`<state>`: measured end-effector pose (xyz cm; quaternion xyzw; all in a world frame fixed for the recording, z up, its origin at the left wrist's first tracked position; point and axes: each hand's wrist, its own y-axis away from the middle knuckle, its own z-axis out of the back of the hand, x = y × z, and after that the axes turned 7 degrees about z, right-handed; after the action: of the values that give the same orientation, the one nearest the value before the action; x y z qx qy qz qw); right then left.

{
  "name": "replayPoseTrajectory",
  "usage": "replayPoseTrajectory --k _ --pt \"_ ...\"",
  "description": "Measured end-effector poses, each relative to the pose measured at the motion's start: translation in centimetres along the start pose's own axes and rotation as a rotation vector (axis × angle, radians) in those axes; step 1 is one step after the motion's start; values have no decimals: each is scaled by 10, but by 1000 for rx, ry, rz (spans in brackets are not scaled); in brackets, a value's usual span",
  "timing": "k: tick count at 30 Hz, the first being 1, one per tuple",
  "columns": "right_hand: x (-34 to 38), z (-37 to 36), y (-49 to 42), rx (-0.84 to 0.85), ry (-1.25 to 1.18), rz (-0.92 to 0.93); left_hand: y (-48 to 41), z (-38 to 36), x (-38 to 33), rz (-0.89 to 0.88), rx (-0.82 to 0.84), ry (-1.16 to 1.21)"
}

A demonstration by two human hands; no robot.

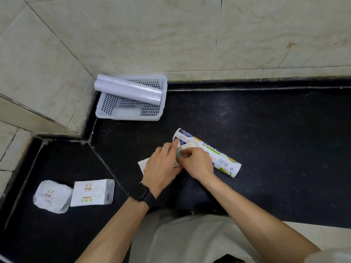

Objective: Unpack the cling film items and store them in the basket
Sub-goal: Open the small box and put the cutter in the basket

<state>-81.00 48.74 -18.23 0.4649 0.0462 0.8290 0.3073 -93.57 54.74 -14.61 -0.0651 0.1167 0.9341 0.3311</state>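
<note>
The printed cling film roll [218, 154] lies on its side on the black counter [275, 126], just in front of you, with one end pointing away to the left. Your right hand [197, 162] pinches a pale wrapper flap [190, 146] on this roll between thumb and fingers. Your left hand [161, 168] has the index finger straight against the roll's far end; the other fingers curl down over a white piece [143, 164], and I cannot tell if they grip it. The white basket [129, 117] stands in the counter corner by the tiled wall [171, 35], well apart, with two white rolls [129, 90] lying across it. At your left lie a crumpled white bag [52, 196] and a white pack [93, 192], side by side.
</note>
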Motion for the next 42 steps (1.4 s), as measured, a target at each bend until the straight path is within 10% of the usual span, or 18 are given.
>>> replayPoseTrajectory --k 42 --pt "-13 16 19 -68 -563 53 12 18 27 -84 -94 -131"
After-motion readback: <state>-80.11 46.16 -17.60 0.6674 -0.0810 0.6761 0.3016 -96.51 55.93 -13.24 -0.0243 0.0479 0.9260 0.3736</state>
